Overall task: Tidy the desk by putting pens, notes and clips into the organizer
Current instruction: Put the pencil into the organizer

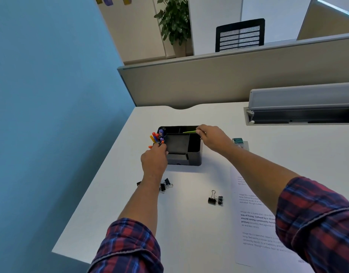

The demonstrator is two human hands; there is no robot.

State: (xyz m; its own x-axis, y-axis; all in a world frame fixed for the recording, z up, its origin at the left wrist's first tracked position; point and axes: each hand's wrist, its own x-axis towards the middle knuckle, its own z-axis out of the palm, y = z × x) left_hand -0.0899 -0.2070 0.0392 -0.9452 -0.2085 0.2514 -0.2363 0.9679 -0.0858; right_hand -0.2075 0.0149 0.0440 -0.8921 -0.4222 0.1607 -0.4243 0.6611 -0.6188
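On the white bench, my left hand grips coloured pens at the black plastic organizer; my right hand pinches a green note. Black binder clips lie near.

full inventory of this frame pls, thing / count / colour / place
organizer: 1, black, mid desk
pens: a bunch, orange, yellow, blue and purple, upright in the organizer's left compartment
green note: 1, over the organizer's rear compartment, pinched by right hand
binder clips: at least 5, black, loose on the desk in front of the organizer, some partly hidden by the left arm
printed sheet: 1, white with text, right front of desk
small block: 1, green top, right of organizer, behind right wrist
desk: 1, white
chair: 1, black, beyond the partition
plant: 1, green, background
left hand: at the pens
right hand: holding the note
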